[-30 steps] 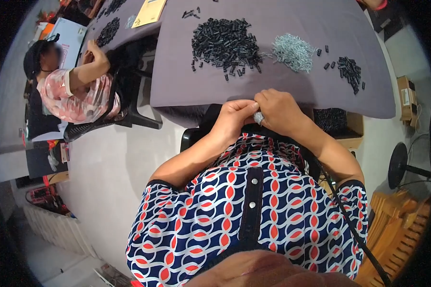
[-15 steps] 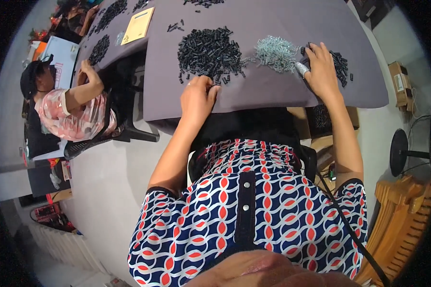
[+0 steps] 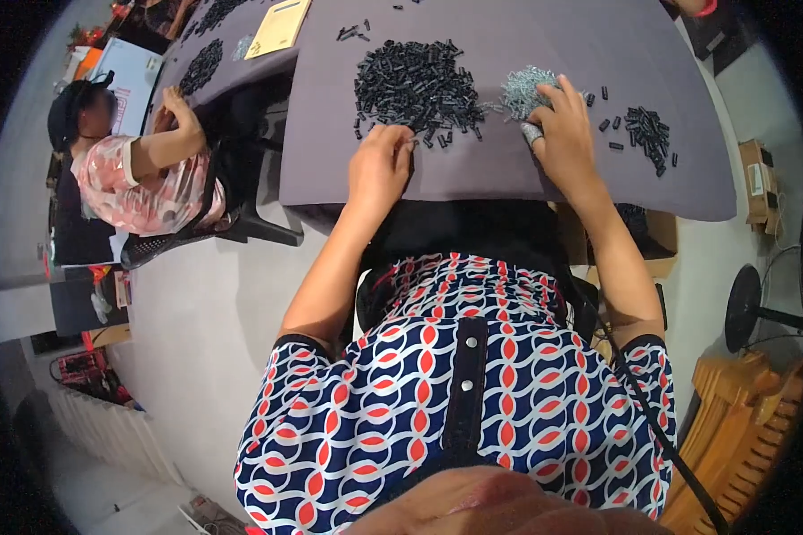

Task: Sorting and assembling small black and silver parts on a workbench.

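My left hand (image 3: 380, 168) rests at the near edge of a large heap of small black tube-like pieces (image 3: 415, 85). Its fingers are curled together, and whatever is between them is hidden. To the right, my right hand (image 3: 565, 143) reaches over a heap of small silvery metal pieces (image 3: 522, 91), too fine to identify. Its fingers are apart, the fingertips at the heap's right side, and a silvery wrap (image 3: 531, 133) covers the thumb. Beyond it lies a smaller black heap (image 3: 648, 134), with several loose black pieces between.
A grey cloth covers the table (image 3: 481, 178). Several black pieces (image 3: 354, 32) lie farther back, near a yellow booklet (image 3: 278, 27). On the left, a seated person (image 3: 152, 174) works at another heap (image 3: 201, 68). Open boxes (image 3: 655, 236) stand under the table's right side, a fan (image 3: 744, 306) beyond.
My right hand has moved left from the smaller black heap to the silvery heap, uncovering the black pieces. The left hand stays by the large heap, and the whole view has shifted slightly.
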Action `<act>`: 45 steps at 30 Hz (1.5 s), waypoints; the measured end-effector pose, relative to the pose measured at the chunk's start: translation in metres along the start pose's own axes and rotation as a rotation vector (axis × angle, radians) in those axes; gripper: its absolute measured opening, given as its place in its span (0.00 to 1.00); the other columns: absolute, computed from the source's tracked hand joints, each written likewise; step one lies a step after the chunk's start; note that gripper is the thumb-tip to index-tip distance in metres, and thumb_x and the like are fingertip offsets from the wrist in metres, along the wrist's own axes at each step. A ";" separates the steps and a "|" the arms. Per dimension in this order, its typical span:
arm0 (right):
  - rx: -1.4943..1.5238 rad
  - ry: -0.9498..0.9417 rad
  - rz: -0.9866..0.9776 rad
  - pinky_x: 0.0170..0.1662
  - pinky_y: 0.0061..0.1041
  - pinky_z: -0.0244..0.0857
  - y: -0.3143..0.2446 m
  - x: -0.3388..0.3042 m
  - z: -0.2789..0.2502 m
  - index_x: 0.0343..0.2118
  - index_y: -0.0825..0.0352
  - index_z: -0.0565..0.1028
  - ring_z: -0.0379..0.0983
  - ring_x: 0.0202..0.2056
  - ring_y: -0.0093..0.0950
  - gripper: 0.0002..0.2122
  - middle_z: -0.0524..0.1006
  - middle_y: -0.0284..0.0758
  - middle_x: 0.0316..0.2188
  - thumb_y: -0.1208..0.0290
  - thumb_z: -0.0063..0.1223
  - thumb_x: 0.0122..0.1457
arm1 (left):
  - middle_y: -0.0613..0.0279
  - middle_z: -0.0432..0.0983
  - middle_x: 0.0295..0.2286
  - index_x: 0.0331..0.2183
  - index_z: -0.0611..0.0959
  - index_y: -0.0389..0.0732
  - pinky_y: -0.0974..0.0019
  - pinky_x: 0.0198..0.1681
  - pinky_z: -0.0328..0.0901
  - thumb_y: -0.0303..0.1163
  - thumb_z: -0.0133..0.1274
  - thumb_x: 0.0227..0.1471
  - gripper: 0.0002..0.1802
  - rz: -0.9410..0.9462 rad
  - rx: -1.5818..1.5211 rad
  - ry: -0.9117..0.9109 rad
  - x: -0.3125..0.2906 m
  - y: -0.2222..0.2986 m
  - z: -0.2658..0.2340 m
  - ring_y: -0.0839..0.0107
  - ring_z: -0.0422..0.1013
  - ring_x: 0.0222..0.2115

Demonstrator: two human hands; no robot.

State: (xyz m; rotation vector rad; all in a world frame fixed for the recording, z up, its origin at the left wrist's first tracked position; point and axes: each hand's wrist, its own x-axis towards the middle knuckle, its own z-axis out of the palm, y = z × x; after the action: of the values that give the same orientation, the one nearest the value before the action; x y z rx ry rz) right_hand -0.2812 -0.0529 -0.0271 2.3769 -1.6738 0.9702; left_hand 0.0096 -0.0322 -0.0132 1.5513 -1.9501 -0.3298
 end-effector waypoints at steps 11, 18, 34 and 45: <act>0.182 -0.106 -0.089 0.66 0.54 0.45 -0.035 -0.004 -0.016 0.28 0.67 0.76 0.51 0.65 0.51 0.06 0.68 0.43 0.55 0.80 0.58 0.45 | 0.56 0.74 0.31 0.31 0.82 0.40 0.55 0.39 0.67 0.34 0.59 0.48 0.08 0.098 0.103 -0.077 0.022 0.015 0.009 0.54 0.71 0.37; 0.148 -0.082 -0.088 0.66 0.53 0.46 -0.032 -0.009 -0.013 0.29 0.66 0.75 0.50 0.66 0.50 0.08 0.68 0.41 0.56 0.81 0.58 0.44 | 0.56 0.72 0.29 0.31 0.81 0.40 0.55 0.37 0.66 0.32 0.59 0.48 0.08 0.149 0.190 -0.136 0.030 0.021 0.012 0.55 0.71 0.35; 0.104 -0.061 -0.151 0.48 0.37 0.63 -0.031 -0.010 -0.010 0.31 0.64 0.74 0.68 0.47 0.37 0.13 0.73 0.35 0.40 0.82 0.58 0.40 | 0.60 0.81 0.34 0.44 0.80 0.35 0.72 0.39 0.70 0.22 0.53 0.57 0.11 -0.291 -1.197 -0.238 -0.012 0.032 -0.012 0.76 0.75 0.32; 0.869 -0.307 0.140 0.37 0.22 0.65 -0.077 0.002 -0.041 0.33 0.70 0.74 0.71 0.31 0.23 0.07 0.74 0.33 0.29 0.82 0.54 0.50 | 0.61 0.80 0.33 0.44 0.80 0.35 0.72 0.38 0.71 0.22 0.53 0.57 0.11 -0.307 -1.299 -0.285 -0.023 0.041 0.001 0.75 0.76 0.32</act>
State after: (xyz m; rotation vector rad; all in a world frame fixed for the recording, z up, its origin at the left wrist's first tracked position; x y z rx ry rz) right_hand -0.2321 -0.0065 0.0287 3.0846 -1.7724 1.7128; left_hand -0.0206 0.0009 0.0010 0.8756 -1.1119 -1.6142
